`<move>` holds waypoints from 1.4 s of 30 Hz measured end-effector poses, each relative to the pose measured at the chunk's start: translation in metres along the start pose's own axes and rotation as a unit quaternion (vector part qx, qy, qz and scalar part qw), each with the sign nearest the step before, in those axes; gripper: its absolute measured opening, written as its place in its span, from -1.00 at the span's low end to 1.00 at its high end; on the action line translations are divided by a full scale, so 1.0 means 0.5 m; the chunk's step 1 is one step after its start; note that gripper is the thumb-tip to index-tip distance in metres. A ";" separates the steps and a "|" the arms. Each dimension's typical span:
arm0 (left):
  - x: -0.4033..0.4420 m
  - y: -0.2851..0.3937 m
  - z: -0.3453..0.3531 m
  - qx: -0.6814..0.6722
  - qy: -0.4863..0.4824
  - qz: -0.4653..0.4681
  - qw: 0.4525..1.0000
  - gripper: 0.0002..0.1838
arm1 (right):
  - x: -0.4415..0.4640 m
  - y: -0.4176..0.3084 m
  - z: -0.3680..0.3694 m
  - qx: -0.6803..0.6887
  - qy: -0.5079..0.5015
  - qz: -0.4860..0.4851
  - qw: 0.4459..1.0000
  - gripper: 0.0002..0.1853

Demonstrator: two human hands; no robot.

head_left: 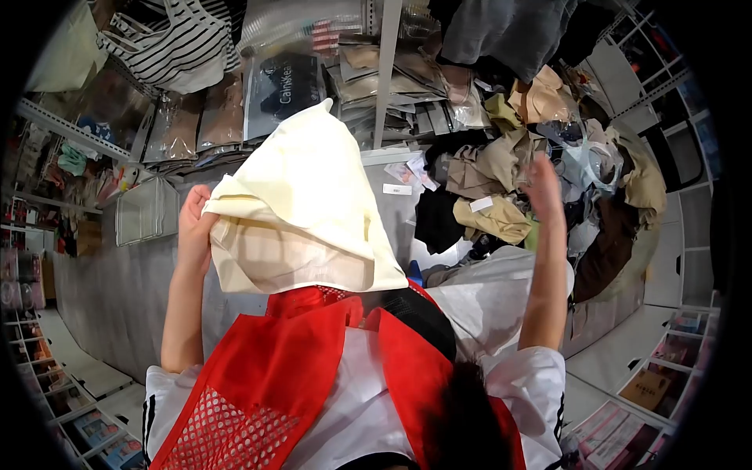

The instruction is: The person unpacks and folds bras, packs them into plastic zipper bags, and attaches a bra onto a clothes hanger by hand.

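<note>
A cream-coloured, smooth stretchy garment [301,180] hangs spread out in front of my chest, its lower edge folded over and a paler beige inner side showing. My left hand [196,211] is closed on the garment's left edge, the fingers wrapped round the cloth. Its exact kind I cannot make out. Over at the right, my right hand [540,188] is raised apart from the garment, fingers loosely spread and slightly blurred, with nothing seen in it. Behind that hand lies a heap of loose clothes [489,168] in beige, black, grey and olive.
Packed garments in clear bags [282,90] fill the shelf ahead, beside a white upright post [387,74]. A striped top [176,47] hangs at upper left. A white wire basket [147,211] stands on the grey floor. White paper tags [397,189] lie near the heap. Drawers flank both sides.
</note>
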State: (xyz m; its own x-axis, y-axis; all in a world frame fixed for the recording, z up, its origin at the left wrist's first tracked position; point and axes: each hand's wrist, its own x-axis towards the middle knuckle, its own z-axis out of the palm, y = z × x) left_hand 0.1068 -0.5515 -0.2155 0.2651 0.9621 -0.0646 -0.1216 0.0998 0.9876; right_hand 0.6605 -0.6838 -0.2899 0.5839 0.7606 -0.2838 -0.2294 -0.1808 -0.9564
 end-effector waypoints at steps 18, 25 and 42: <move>-0.002 0.241 0.111 0.013 -0.173 0.175 0.969 -0.31 | -0.213 -0.033 0.225 0.069 -0.089 -0.002 0.994 -0.81; 0.114 0.344 0.211 -0.050 -0.291 0.309 0.904 -0.44 | -0.251 -0.254 0.169 0.071 -0.046 -0.161 0.983 -0.53; 0.115 0.301 0.485 -0.133 -0.477 0.039 0.868 -0.53 | -0.335 -0.421 0.273 0.066 -0.211 -0.372 0.902 -0.53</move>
State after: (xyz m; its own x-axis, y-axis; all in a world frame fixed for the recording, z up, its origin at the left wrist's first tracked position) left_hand 0.3357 -0.5426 -0.0358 0.9019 0.3339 0.2740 -0.3573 0.2204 0.9076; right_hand 0.5048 -0.6883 -0.0314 0.2716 0.8158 0.5106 -0.0031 0.5312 -0.8472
